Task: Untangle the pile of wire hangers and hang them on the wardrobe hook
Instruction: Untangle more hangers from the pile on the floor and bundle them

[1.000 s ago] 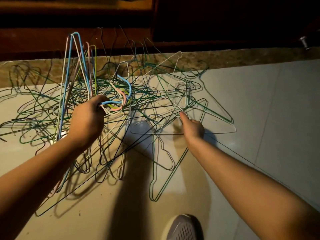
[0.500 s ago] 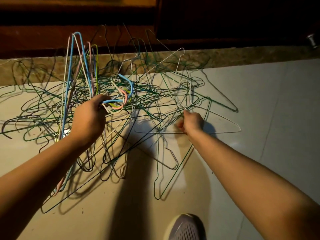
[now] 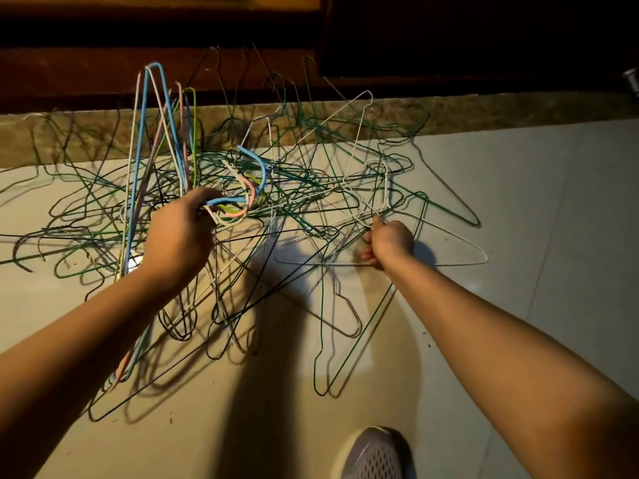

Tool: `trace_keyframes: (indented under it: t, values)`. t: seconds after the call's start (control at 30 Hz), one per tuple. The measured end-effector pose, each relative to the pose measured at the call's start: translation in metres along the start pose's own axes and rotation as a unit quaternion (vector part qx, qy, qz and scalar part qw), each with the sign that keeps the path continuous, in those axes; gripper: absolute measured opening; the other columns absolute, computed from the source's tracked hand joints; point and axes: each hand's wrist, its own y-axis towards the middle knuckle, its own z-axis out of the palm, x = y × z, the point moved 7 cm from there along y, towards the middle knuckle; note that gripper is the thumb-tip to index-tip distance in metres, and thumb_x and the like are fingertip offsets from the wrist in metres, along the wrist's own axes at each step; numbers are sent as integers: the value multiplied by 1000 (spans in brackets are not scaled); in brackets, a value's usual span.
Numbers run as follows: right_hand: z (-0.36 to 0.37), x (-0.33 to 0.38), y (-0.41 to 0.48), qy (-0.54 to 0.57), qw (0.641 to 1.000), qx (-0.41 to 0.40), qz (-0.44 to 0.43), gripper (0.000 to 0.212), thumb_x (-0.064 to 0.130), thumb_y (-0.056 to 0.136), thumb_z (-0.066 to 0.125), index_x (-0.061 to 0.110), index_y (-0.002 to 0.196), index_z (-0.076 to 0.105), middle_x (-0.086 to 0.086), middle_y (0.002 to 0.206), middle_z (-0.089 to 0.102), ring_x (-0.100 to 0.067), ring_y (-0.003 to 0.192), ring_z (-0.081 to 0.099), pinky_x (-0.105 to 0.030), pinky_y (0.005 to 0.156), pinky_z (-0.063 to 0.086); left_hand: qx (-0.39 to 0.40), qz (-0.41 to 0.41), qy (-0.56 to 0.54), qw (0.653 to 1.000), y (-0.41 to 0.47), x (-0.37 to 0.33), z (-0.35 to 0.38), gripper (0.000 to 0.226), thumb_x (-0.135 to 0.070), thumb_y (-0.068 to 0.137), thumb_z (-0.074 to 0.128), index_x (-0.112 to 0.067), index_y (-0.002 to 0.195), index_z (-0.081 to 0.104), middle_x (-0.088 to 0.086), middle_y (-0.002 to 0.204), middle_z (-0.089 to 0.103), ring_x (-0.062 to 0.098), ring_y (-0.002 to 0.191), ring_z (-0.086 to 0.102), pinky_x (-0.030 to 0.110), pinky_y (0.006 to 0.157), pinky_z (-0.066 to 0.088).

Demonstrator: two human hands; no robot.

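A tangled pile of wire hangers (image 3: 304,188), mostly green and dark, lies spread on the pale tiled floor. My left hand (image 3: 179,236) is shut on a bunch of coloured hangers (image 3: 152,133), blue, pink, white and yellow-green, held by their necks with the hooks curling out to the right. My right hand (image 3: 389,242) is shut on a white hanger (image 3: 449,262) at its neck, at the right side of the pile; its bottom bar lies flat on the floor. No wardrobe hook is in sight.
Dark wooden furniture (image 3: 173,63) runs along the back above a stone-patterned skirting strip (image 3: 518,108). A small metal knob (image 3: 632,81) shows at the far right. My grey shoe (image 3: 373,454) is at the bottom edge. Bare floor tiles (image 3: 553,202) lie right of the pile.
My right hand has shifted slightly rightward and closed on the white hanger's neck, drawing the hanger a little out of the pile. My left hand keeps its grip on the coloured bunch.
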Motion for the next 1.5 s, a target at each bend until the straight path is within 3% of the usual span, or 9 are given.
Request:
trace_keyframes:
  t: [0.2, 0.53, 0.63, 0.8, 0.93, 1.03, 1.17, 1.37, 1.5]
  values:
    - [3, 3, 0, -13, 1000, -14, -8, 47, 36, 102, 30, 6, 78, 57, -5, 55, 55, -19, 43, 54, -26, 43, 45, 2, -1, 1, 1000, 1, 3, -1, 48, 11, 87, 37, -12, 124, 57, 13, 111, 64, 16, 70, 52, 27, 56, 38]
    - [-19, 1, 3, -48, 997, -42, -46, 43, 48, 88, 57, 10, 66, 56, -1, 54, 57, -11, 45, 55, -25, 51, 47, 1, 8, 15, 1000, 4, 3, -3, 49, 12, 85, 38, -9, 123, 58, 17, 118, 63, 33, 103, 58, 34, 81, 44]
    - [-20, -4, 1, 62, 997, -24, -25, 36, 45, 84, 62, 14, 69, 54, -1, 57, 57, -11, 47, 52, -22, 47, 44, 0, 5, 7, 1000, 5, 4, -4, 50, 13, 83, 37, -8, 123, 58, 18, 117, 63, 33, 102, 58, 35, 81, 44]
    - [-24, 1, -2, 324, 946, -23, -1, 30, 43, 91, 54, 18, 73, 52, 7, 47, 47, -5, 38, 40, -19, 39, 34, -5, 0, -16, 1000, 3, 1, -8, 47, 11, 86, 38, -8, 123, 58, 18, 117, 63, 19, 85, 51, 26, 67, 37]
    - [-26, 7, -3, 528, 847, 32, 62, 35, 32, 96, 49, 19, 64, 40, 8, 36, 33, -4, 30, 28, -14, 33, 24, 0, -4, -36, 999, 1, -1, -8, 48, 11, 86, 36, -10, 123, 58, 18, 115, 63, 6, 56, 42, 11, 44, 38]
    - [-29, 18, -5, 598, 791, 91, 89, 40, 32, 98, 43, 20, 61, 32, 8, 35, 28, -4, 28, 27, -12, 31, 22, -11, -10, -32, 999, 1, -2, -11, 48, 12, 87, 36, -10, 123, 58, 18, 113, 63, 17, 59, 50, 16, 41, 35]
    - [-44, 20, -8, 622, 774, 83, 83, 40, 32, 99, 42, 20, 62, 32, 8, 34, 29, -3, 28, 29, -12, 31, 22, -20, -20, -28, 999, 1, -1, -13, 50, 12, 85, 35, -12, 122, 59, 18, 115, 64, 22, 67, 53, 25, 50, 35]
    - [-63, -11, 2, 573, 816, -29, 77, 37, 33, 98, 45, 18, 65, 38, 10, 34, 35, -3, 29, 32, -14, 32, 25, -22, -4, -20, 1000, -4, -6, -17, 50, 12, 84, 34, -10, 121, 60, 16, 114, 64, 21, 81, 50, 30, 59, 32]
    - [-93, -23, 23, 655, 751, -49, 69, 37, 41, 98, 41, 13, 74, 48, 2, 49, 54, -5, 36, 50, -17, 37, 42, -18, -9, -19, 1000, -7, -2, -18, 52, 13, 83, 35, -11, 121, 60, 16, 117, 63, 22, 73, 53, 32, 56, 37]
